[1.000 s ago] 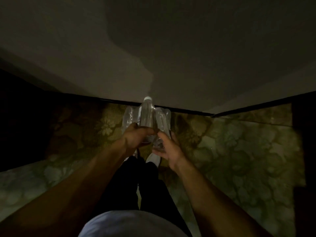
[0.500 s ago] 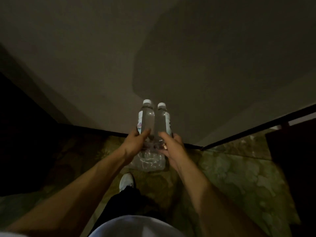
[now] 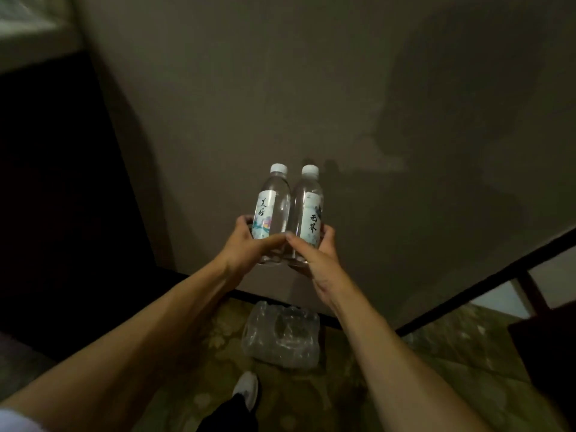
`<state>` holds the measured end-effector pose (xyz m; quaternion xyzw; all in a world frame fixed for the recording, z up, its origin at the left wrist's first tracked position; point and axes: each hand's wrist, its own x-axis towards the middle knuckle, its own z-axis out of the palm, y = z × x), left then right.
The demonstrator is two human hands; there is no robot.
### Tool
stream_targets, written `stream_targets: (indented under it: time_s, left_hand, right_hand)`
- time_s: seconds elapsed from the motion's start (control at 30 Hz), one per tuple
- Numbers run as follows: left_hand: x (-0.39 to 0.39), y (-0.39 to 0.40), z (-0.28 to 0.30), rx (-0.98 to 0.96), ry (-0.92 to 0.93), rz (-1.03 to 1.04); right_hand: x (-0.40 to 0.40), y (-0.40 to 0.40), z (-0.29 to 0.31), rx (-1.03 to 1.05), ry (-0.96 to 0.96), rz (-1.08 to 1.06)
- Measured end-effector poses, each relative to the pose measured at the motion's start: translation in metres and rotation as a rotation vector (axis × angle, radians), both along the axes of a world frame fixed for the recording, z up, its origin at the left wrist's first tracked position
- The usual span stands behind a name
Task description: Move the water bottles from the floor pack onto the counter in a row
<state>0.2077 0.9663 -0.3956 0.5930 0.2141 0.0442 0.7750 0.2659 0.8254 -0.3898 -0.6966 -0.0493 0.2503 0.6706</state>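
Note:
Two clear water bottles with white caps are held upright side by side, touching, in front of the wall. My left hand grips the lower part of the left bottle, which has a colourful label. My right hand grips the right bottle near its base. Below them, the crumpled clear plastic floor pack lies on the patterned carpet against the wall. Whether bottles remain inside it I cannot tell. No counter top is plainly visible.
A plain beige wall fills the middle of the view, with a dark baseboard. Dark furniture stands at the left, with a pale surface at the top left. My white shoe rests on the floral carpet. A dark object stands at the right.
Both hands lifted the two bottles up out of the floor pack and away from the floor. The plastic wrap stayed on the carpet. The view tilted upward.

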Motion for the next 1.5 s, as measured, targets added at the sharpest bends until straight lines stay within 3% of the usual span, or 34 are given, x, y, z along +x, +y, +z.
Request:
stream_targets:
  time_s: [0.23, 0.6, 0.83, 1.07, 1.5]
  left_hand:
    - [-0.033, 0.048, 0.075, 0.089, -0.214, 0.212]
    - [-0.086, 0.14, 0.164, 0.276, -0.412, 0.307]
    - [-0.138, 0.241, 0.194, 0.486, -0.382, 0.433]
    - [-0.19, 0.334, 0.22, 0.726, -0.349, 0.48]
    - [-0.22, 0.474, 0.197, 0.729, -0.233, 0.612]
  right_hand:
    - [-0.021, 0.068, 0.069, 0.092, -0.232, 0.057]
    - [-0.06, 0.16, 0.158, 0.157, -0.489, 0.096]
    - [-0.101, 0.26, 0.185, 0.281, -0.552, 0.117]
    - [-0.137, 0.362, 0.195, 0.254, -0.581, 0.103]
    - [-0.173, 0.508, 0.172, 0.217, -0.538, 0.18]
